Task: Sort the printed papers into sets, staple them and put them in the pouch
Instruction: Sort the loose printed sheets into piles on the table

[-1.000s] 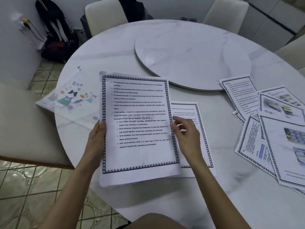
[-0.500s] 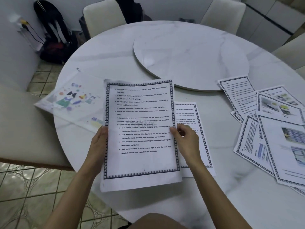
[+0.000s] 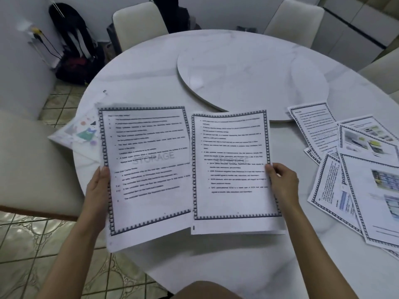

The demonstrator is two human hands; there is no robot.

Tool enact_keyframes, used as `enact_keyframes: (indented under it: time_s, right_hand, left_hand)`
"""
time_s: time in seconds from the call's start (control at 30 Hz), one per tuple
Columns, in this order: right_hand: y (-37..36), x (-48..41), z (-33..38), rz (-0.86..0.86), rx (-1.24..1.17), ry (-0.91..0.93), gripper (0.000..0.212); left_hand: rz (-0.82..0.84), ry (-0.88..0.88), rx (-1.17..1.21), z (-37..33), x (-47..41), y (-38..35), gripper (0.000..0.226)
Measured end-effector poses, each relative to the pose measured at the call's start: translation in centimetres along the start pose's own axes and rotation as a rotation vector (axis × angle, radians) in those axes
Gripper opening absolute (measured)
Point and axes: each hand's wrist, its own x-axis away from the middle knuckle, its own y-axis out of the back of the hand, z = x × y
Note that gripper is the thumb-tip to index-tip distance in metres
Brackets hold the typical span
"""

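a pale grey watermark, "storage" in capitals, runs across the middle of the left sheet [image 3: 146,169]. the same word shows fainter on the right sheet [image 3: 233,169]. the left sheet's margin carries the list marks "2.a)", "2.b)" and "3". the body lines on both sheets, and the print on the loose papers [image 3: 377,201] on the bench [image 3: 151,72], are too blurred to read.

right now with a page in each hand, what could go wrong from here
1. The left hand and right hand each pinch a page by one edge. The left page hangs past the table edge and could slip to the floor.
2. It and the right page look alike, with the same border and STORAGE watermark, so their order could get mixed.
3. The pouch seems to overhang the table's left edge; a nudge might knock it off.
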Motion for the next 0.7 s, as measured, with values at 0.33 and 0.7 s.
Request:
enact_keyframes:
  time_s: [0.33,0.7]
  right_hand:
    - [-0.4,-0.2,-2.7,0.005,0.154,-0.003,0.02]
    - [-4.1,3.5,4.0,0.225,0.005,0.234,0.039]
  left_hand:
    - [-0.101,0.017,0.031,-0.5,0.4,2.6,0.026]
    - [0.076,-0.002,0.001,-0.7,1.2,-1.4,0.028]
